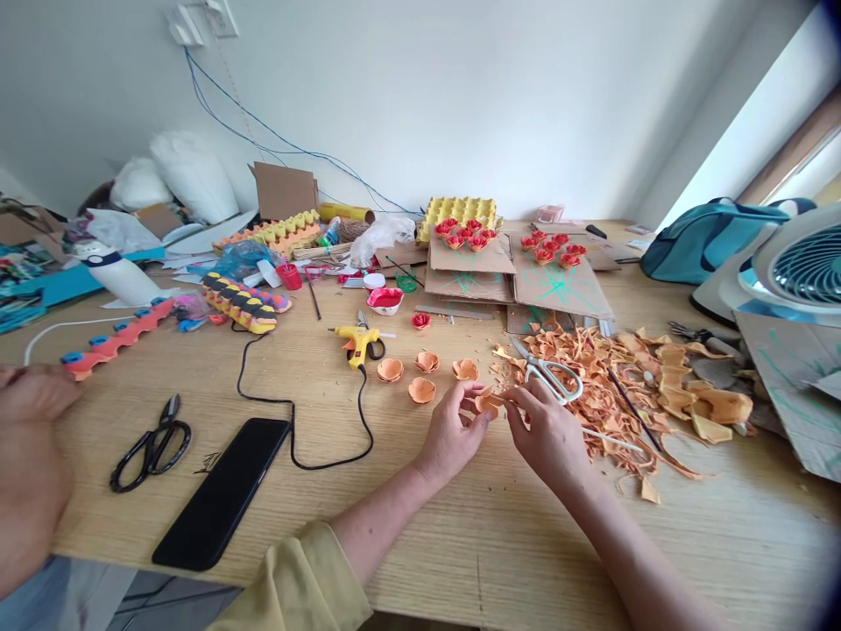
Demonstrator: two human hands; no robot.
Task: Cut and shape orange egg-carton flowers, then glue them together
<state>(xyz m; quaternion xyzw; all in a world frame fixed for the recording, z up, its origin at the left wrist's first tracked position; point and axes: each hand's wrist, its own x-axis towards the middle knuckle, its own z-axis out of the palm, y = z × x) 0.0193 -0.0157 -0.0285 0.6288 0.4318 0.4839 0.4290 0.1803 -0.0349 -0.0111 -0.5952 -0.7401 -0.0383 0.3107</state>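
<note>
Between the fingertips of my left hand is a small orange egg-carton flower. The fingers and thumb of my right hand are pinched at its right edge; whether they grip a petal or a separate scrap is hidden. Just beyond my hands sit several orange carton flowers and one painted red flower. A yellow glue gun lies to their left, its black cord trailing over the table. White-handled scissors rest beside my right hand, against a heap of orange carton scraps.
At left lie black scissors, a dark phone and another person's arm. Red flowers stand on cardboard sheets at the back, near a bowl of red paint. A fan and blue bag occupy the right.
</note>
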